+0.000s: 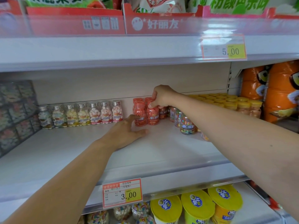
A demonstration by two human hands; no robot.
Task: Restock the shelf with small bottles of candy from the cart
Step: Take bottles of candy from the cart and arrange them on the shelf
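My right hand (161, 98) reaches deep onto the white shelf (64, 151), and its grip is clamped from above on the cap of a red candy bottle (152, 118), thumb on the front of its neck. That bottle stands upright near the back wall, in the front row of a small cluster of red ones.

Touching it on the left is a second red bottle (140, 110). My left hand (127, 133) lies low in front of this one, grip apart, fingers straight with the tips against its lower part and the thumb stretched out above the shelf.

Further left of the red candy bottle stands a row of silver-capped bottles (95, 113). To its right stand a multicoloured bottle (187, 126) and, beyond that, yellow-capped bottles (233, 102). Below it, on the shelf edge, hangs a price tag (122, 193) reading 3.00.
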